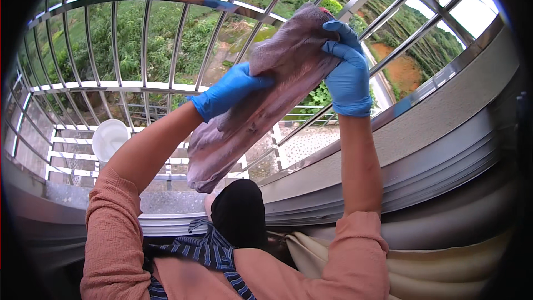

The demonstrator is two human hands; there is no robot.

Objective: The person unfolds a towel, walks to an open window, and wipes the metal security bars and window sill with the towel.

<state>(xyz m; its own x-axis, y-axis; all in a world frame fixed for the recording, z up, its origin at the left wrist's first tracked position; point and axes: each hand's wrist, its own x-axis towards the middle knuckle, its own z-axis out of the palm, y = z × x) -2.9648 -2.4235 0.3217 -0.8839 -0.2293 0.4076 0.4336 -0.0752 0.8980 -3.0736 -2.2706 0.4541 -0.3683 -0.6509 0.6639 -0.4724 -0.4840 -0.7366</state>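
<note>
I see a person holding up a pinkish-gray cloth (pixel 272 100) with both hands, in front of shiny metal bars (pixel 166 85). The left hand (pixel 236 89), in a blue glove, pinches the cloth near its middle, and some of its fingertips are hidden in the folds, so I cannot tell how they sit. The right hand (pixel 350 69), in a blue glove too, has its fingers bent around the top edge, holding it tight. The cloth hangs at a slant between the hands, high at the right and low at the left, and it has dark spots on it. Its bottom end comes down close to a black trouser knee (pixel 239 211). The person wears a peach top (pixel 114 216), with the sleeves up near the elbows, and a dark striped strap (pixel 202 247) across the front. Over to the left, a white bucket (pixel 110 140) stands by white slats (pixel 72 141), well apart from the cloth. A cream curtain (pixel 444 272) bunches at the lower right. Past the bars I see green bushes (pixel 133 50) and a patch of orange dirt (pixel 397 66).
</note>
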